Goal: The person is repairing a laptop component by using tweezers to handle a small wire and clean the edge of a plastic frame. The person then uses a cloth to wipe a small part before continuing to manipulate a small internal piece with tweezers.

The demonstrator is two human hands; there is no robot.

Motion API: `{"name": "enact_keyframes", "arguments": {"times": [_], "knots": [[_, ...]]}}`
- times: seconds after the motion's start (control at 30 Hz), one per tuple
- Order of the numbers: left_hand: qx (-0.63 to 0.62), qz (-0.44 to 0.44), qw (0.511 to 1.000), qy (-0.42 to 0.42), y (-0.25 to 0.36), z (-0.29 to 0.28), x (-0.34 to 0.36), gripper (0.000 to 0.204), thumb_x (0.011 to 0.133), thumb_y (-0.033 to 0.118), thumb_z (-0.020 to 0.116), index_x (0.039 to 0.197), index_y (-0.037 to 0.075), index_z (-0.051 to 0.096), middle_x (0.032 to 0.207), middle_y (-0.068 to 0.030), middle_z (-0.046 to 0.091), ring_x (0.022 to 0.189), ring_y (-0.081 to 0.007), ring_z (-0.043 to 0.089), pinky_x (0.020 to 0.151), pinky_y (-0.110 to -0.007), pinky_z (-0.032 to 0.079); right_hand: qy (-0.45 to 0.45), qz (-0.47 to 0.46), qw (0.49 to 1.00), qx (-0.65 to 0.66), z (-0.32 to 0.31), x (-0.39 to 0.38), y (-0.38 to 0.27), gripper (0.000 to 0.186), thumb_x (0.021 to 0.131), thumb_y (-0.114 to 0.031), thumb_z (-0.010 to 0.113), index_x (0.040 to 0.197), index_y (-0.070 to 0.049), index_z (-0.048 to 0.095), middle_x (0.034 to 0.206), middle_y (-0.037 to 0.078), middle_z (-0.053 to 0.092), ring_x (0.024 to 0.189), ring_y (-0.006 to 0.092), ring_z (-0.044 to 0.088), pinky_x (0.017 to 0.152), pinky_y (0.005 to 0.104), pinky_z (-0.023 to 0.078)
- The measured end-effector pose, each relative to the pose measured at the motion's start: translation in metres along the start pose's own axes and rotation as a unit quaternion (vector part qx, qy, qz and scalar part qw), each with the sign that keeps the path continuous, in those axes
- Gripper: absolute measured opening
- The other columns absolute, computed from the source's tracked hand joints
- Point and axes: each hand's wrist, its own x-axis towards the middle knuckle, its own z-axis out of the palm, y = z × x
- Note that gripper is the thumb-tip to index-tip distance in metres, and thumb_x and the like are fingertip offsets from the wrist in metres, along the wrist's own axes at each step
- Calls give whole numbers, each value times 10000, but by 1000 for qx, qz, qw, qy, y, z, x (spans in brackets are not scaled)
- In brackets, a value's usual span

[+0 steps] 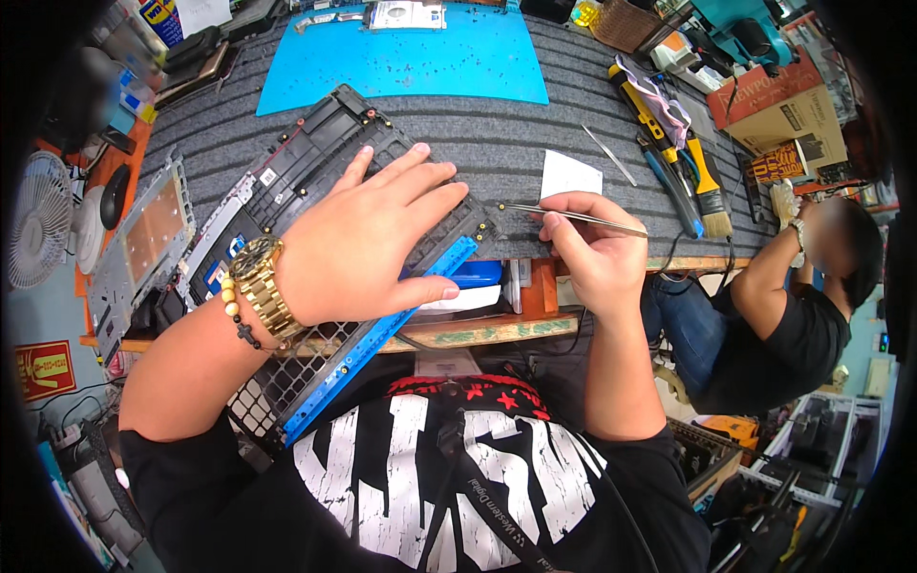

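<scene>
My left hand (pixel 358 244) lies with its fingers spread on a black plastic laptop frame (pixel 310 148), the thumb toward its blue edge strip (pixel 358 358). The frame sits slanted on the bench and juts past the front edge, where an open grid shows. Between thumb and fingers of my right hand (pixel 604 253) is a pair of metal tweezers (pixel 594 221), held nearly level. Their tips point left, at a tiny brass-coloured piece (pixel 501 206) just off the frame's right corner. Whether the tips grip it is too small to tell.
A white paper (pixel 571 176) lies beyond my right hand, near a thin metal tool (pixel 609 156). Farther right are a brush (pixel 710 196) and a yellow cutter (pixel 642 103). A blue mat (pixel 406 67) lies at the back. Another person (pixel 774 315) sits at the right.
</scene>
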Motion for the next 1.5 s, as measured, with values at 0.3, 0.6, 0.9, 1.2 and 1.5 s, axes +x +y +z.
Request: {"name": "enact_keyframes", "arguments": {"times": [0.3,0.6,0.9,1.2,1.5], "knots": [[10,9,1000,1,-1,0,1,918,939,576,846,1624,35,563,1696,-225,535,1649,-452,423,1343,-710,288,1,-33,999,-30,2,2,3,150,1010,-11,788,1135,65,819,932,30,805,784,52,698,681,235,555],[6,6,1000,-2,0,0,2,925,937,577,849,1628,35,560,1697,-224,533,1649,-452,423,1343,-705,290,-31,-23,997,-61,-5,2,4,151,1028,38,750,1162,82,804,1019,113,831,886,123,748,773,273,594],[-5,4,1000,0,1,0,2,913,928,544,870,1622,35,564,1692,-225,538,1650,-452,421,1343,-705,290,-44,-300,943,-134,-6,6,4,195,868,103,794,1056,56,815,1024,174,832,905,265,806,806,350,630],[1,5,1000,3,8,1,1,851,921,476,889,1587,43,583,1700,-228,529,1659,-448,411,1348,-676,307,-76,-282,949,-120,-14,7,4,169,916,101,762,1078,80,804,1078,211,831,884,245,801,809,345,652],[-35,16,999,-11,11,1,3,744,918,352,906,1559,112,615,1710,-181,537,1650,-429,439,1350,-662,319,-122,-133,983,-18,-17,14,2,139,909,30,794,1043,45,826,1024,129,827,878,169,764,785,310,606]]}}
